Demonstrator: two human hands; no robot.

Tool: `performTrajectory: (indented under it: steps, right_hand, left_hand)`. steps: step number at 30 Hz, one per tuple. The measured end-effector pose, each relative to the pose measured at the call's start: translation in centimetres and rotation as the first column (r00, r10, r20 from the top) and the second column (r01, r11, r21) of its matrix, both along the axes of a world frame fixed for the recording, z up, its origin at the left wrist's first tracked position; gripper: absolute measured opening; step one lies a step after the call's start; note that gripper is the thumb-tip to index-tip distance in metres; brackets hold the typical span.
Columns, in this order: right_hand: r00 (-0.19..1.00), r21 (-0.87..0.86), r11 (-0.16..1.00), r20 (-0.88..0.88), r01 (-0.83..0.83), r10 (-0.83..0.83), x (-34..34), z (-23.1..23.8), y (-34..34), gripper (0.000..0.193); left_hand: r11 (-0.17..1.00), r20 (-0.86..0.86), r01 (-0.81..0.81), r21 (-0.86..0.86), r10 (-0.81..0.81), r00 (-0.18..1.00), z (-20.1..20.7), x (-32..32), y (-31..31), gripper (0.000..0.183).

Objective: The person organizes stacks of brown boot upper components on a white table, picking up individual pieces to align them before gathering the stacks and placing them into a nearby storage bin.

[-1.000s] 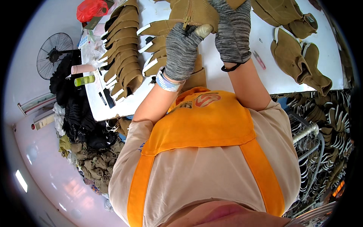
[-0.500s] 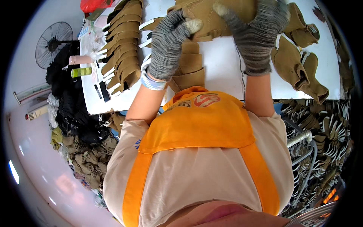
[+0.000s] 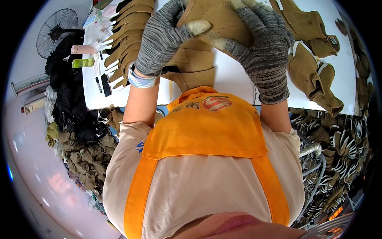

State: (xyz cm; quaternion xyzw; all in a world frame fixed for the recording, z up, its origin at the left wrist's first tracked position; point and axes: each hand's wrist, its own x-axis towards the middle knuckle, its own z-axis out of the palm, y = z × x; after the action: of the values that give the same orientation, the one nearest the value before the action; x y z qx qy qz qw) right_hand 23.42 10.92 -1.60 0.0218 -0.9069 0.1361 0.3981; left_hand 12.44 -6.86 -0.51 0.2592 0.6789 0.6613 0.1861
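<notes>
Between my gloved hands is a brown stitched boot upper [image 3: 217, 20], held up above the white table [image 3: 227, 73]. My left hand [image 3: 165, 40], in a grey knit glove with pale fingertips, grips its left side, thumb lying across the front. Around the right side and lower edge closes my right hand [image 3: 260, 46], its thumb under the piece and fingers along the top. Below the held upper lies a stack of similar brown uppers [image 3: 195, 77], close to my body. The far part of the held piece is cut off by the picture's top edge.
A long overlapping row of brown uppers [image 3: 129, 42] stands left. More uppers [image 3: 308, 71] lie on the right. A pink bottle [image 3: 83, 49], a green bottle [image 3: 82, 63] and a dark phone [image 3: 106, 85] sit by the left edge. A wire rack [image 3: 312, 159] stands right of me.
Both hands have drawn the upper nearer and raised it. My right hand has swung its thumb beneath the piece, and the upper now shows its stitched seam more squarely.
</notes>
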Motion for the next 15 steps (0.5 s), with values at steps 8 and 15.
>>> performTrajectory:
  steps: [8,15]
  right_hand:
    - [0.980,-0.060,0.991,0.150,-0.121,0.129,0.7,-0.4,-1.8,0.079]
    - [0.994,-0.012,0.994,0.008,-0.106,0.106,0.5,-0.9,-2.2,0.055]
  left_hand:
    - [0.977,-0.165,-0.027,-0.211,-0.009,0.986,-1.2,-0.7,-2.0,0.047]
    - [0.990,-0.197,0.011,-0.144,-0.040,0.980,-2.4,-1.1,-2.9,0.049]
